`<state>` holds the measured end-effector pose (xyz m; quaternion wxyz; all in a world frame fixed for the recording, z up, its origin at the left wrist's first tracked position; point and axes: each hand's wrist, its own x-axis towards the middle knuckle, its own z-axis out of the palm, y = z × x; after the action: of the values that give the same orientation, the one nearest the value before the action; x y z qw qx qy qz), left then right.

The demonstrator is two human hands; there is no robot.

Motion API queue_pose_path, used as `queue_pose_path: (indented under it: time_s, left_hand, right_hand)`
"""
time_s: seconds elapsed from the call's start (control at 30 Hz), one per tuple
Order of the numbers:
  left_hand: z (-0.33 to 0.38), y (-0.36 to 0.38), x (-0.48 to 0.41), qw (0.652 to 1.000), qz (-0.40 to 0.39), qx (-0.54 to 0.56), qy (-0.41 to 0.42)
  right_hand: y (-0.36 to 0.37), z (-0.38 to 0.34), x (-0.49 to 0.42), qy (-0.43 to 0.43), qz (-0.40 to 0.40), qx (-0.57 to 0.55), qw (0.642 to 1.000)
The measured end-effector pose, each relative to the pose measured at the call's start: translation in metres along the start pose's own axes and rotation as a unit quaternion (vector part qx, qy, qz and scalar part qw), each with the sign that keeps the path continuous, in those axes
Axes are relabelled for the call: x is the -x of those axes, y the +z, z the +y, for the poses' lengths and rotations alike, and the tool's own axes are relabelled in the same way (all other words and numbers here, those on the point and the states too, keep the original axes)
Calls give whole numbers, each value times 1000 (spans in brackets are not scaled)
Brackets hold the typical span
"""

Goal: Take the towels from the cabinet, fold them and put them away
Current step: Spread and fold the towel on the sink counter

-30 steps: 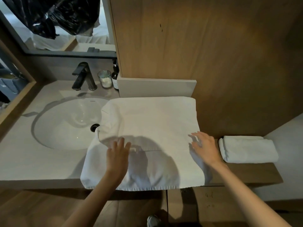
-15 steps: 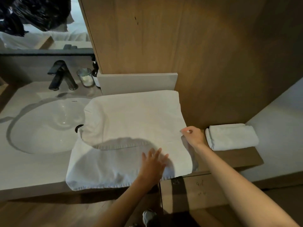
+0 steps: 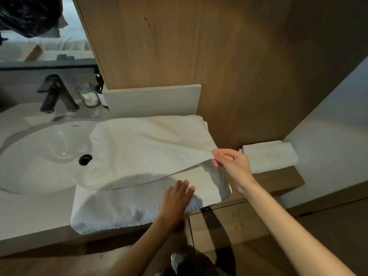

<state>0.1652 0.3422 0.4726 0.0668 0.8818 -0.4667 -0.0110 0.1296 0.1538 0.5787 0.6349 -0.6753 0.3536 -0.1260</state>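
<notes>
A large white towel (image 3: 143, 152) lies spread on the counter, folded once, its left part drooping over the sink. My right hand (image 3: 232, 163) pinches the right edge of the upper layer and lifts it slightly off the lower layer. My left hand (image 3: 176, 198) lies flat with straight fingers on the lower layer near the counter's front edge. A second white towel (image 3: 268, 157), folded into a small block, sits on the wooden ledge to the right.
The round sink (image 3: 43, 154) with a black faucet (image 3: 55, 94) fills the left. A glass (image 3: 87, 94) and a dark bottle (image 3: 100, 90) stand behind it. A wooden panel wall (image 3: 219, 56) rises behind the towel. Cabinet doors (image 3: 229, 222) sit below the counter.
My left hand slid right along the towel's front part. My right hand closed on the upper layer's right edge and raised it a little.
</notes>
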Motion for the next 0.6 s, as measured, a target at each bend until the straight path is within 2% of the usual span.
queue_pose_path:
  time_s: [0.13, 0.2, 0.33, 0.47, 0.6]
  left_hand:
    - [-9, -2, 6, 986, 158, 7, -45]
    - [-16, -3, 1, 983, 169, -6, -77]
    - [-22, -10, -11, 988, 116, -8, -98]
    - [-20, -9, -15, 995, 60, -11, -79]
    - [-21, 3, -11, 1000, -1, -2, -25]
  right_hand:
    - [-3, 7, 7, -9, 8, 4, 1000]
    - [-5, 13, 12, -14, 5, 14, 1000]
    - [-12, 31, 23, -11, 5, 28, 1000]
    - [-28, 59, 35, 3, 5, 43, 999]
    - [-34, 87, 30, 85, 3, 83, 993]
